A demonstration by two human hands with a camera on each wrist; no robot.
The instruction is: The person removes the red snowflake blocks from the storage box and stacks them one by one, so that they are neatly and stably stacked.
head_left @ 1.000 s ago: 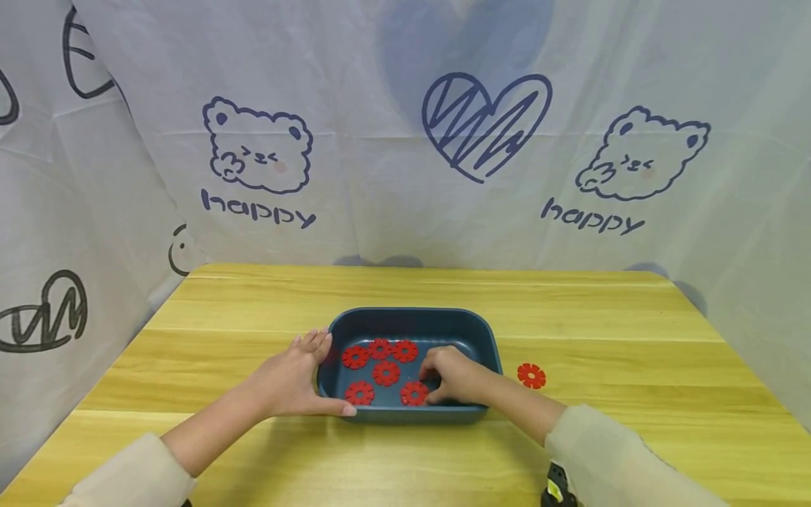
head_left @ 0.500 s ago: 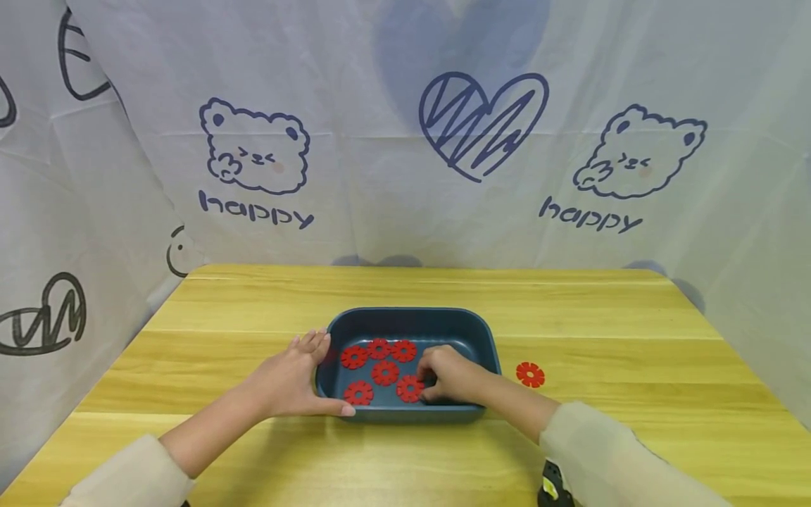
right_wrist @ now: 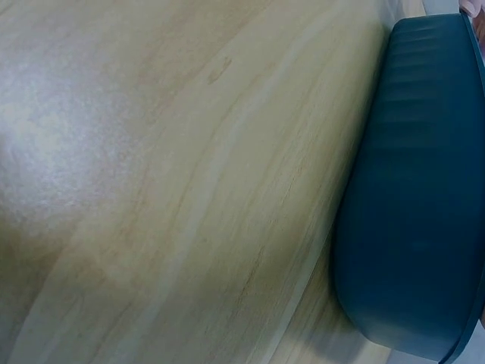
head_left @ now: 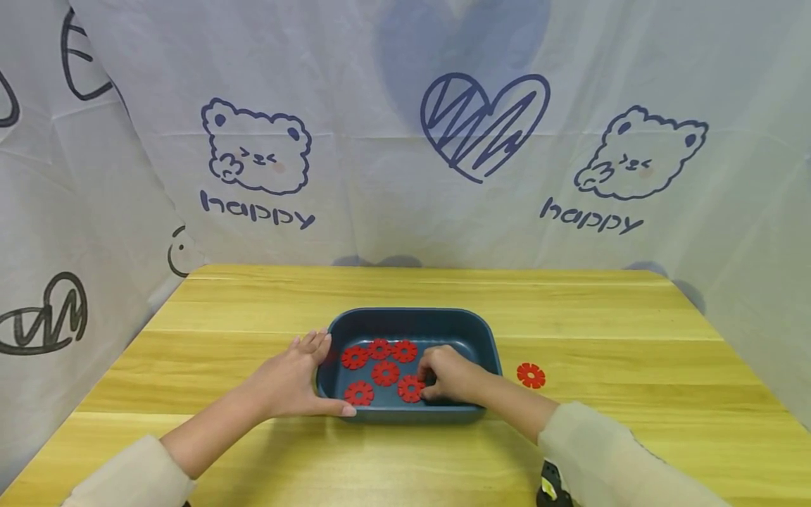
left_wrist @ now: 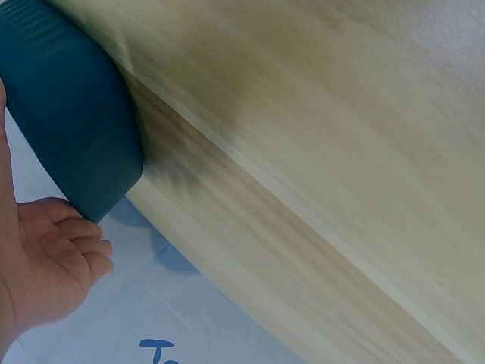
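In the head view a dark blue rectangular tub [head_left: 410,414] stands on the table. Several red notched interlocking discs [head_left: 385,373] lie flat on its floor. My left hand [head_left: 294,377] holds the tub's left end, thumb along the front rim and fingers at the left rim; the left wrist view shows that hand [left_wrist: 57,254] at the tub wall [left_wrist: 76,114]. My right hand [head_left: 453,377] reaches inside with curled fingers, thumb and index finger at the right edge of one red disc [head_left: 410,388]. The right wrist view shows mainly the tub's outer wall [right_wrist: 417,189].
One more red disc [head_left: 531,375] lies on the wooden table [head_left: 602,422], right of the tub. A white cloth [head_left: 367,176] with printed bears and a heart hangs behind the table's back edge. Another cloth [head_left: 63,211] hangs along the left side.
My right hand has shifted slightly left inside the tub, and the disc at its fingertips has moved slightly left and away from the front wall. My left hand stays at the rim.
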